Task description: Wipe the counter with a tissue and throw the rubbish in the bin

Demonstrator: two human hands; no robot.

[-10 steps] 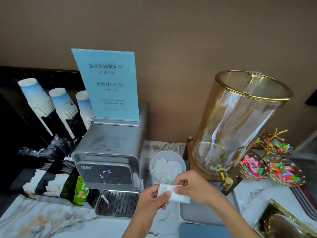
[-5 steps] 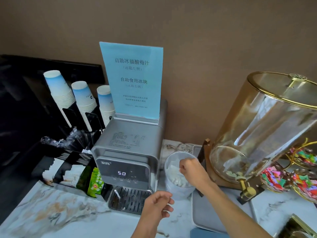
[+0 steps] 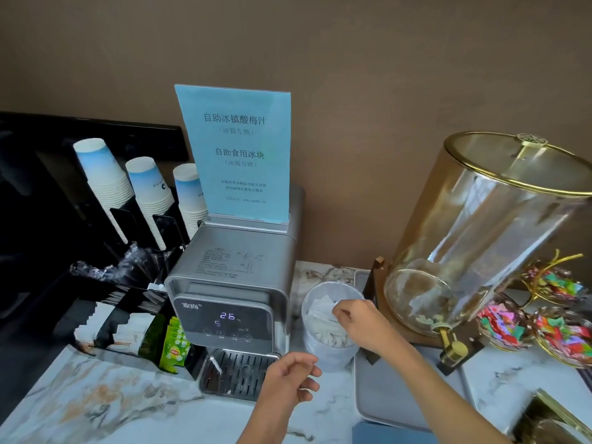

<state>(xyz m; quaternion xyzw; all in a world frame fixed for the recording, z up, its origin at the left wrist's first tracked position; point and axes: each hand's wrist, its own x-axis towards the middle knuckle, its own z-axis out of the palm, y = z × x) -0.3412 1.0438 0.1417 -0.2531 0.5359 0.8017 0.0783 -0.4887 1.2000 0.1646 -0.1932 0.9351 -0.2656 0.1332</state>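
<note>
A small white tub [image 3: 326,354] stands on the marble counter [image 3: 112,395] between the water dispenser and a grey tray. It holds crumpled white tissues [image 3: 320,315]. My right hand [image 3: 362,322] reaches over its rim, fingertips pinched on the top tissue's edge. My left hand [image 3: 288,378] hovers low in front of the tub and the drip tray, fingers loosely curled and apart, holding nothing.
A silver water dispenser [image 3: 230,283] with a blue sign [image 3: 237,152] and a drip tray [image 3: 237,370] stands at centre. Paper cup stacks [image 3: 105,181] and green tea bags [image 3: 174,344] are left. A grey tray [image 3: 384,395], glass drink dispenser [image 3: 480,235] and candy bowls [image 3: 503,325] are right.
One second ago both hands held a white tissue in front of the tub. My right hand has since gone to the tub and stayed there; my left hand let go and dropped back.
</note>
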